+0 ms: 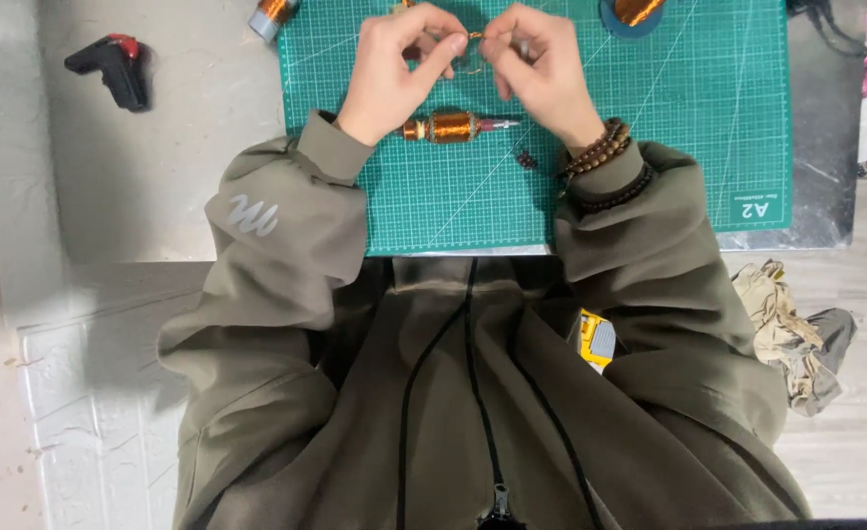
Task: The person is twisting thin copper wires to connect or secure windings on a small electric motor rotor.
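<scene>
Pinching a thin wire (pixel 472 37) with the left hand (pixel 394 69) and the right hand (pixel 536 64), up near the far edge of the green mat (pixel 669 147). Fingers (pixel 445 47) of both hands pressed tight together on the wire, tips nearly touching. Seems to be the step of working a wire end, maybe twisting or bending it; too small to tell which.

For the next move: needs a soft, steady pinch and tiny turns. Needs care not to pull hard, since so thin a wire could snap or kink.

About the wire: shiny, copper in colour, very thin, held just above the mat. Looks curled into a little loop below the fingertips.

Just under the hands, lying flat on the mat: a coil (pixel 450 127), wound tight with copper wire, with a thin pin sticking out to the right. Cannot tell if the wire runs down to it.

Near the right wrist: a small dark bit (pixel 525 157) on the mat, and brown beads (pixel 600 152) around the wrist. At the top edge: two copper spools (pixel 274 12), one on each side. Well off to the left: a black and red tool (pixel 114 69).
</scene>
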